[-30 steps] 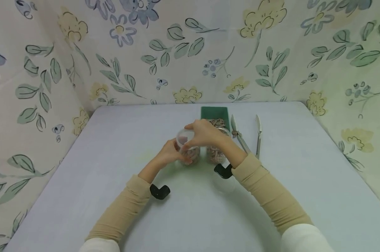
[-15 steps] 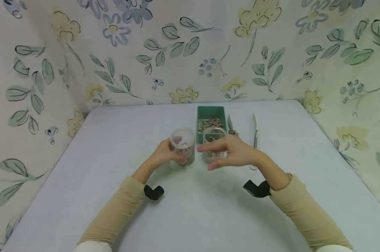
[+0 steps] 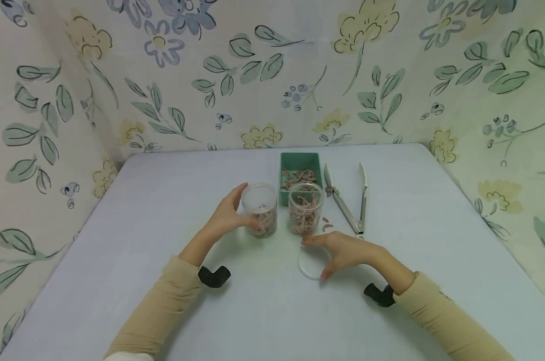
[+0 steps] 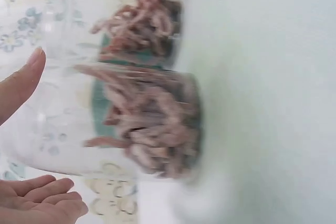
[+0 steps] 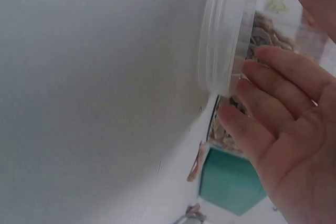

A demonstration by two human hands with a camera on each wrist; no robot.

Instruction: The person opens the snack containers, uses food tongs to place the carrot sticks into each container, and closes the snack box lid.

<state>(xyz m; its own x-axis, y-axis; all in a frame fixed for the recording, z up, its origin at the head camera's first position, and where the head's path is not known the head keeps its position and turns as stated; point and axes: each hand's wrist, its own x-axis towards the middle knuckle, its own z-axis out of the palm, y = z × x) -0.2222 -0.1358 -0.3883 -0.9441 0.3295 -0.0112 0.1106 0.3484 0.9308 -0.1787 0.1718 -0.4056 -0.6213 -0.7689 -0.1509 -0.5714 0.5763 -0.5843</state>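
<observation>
A clear jar (image 3: 260, 198), partly filled with brownish strips (image 4: 152, 129), stands upright with its mouth uncovered. My left hand (image 3: 225, 215) lies around its left side, thumb toward the front; in the left wrist view the thumb (image 4: 23, 85) and fingers (image 4: 44, 198) are spread apart, loose about the jar. A second uncovered jar (image 3: 305, 213) with similar strips is just to the right. In front of it a round clear lid (image 3: 309, 260) lies on the table. My right hand (image 3: 349, 250) reaches over the lid with spread fingers, fingertips right at its rim.
Behind the jars is a green box (image 3: 299, 160) holding more strips. Metal tongs (image 3: 363, 200) lie spread to the right, a scrap caught on one tip. Small loose pieces (image 3: 327, 226) are on the table (image 3: 254, 311) beside the right jar. A floral cloth (image 3: 236, 90) hangs behind.
My right hand has left the top of the left jar and moved right and toward me, down to the lid. My left hand has loosened its hold on the left jar.
</observation>
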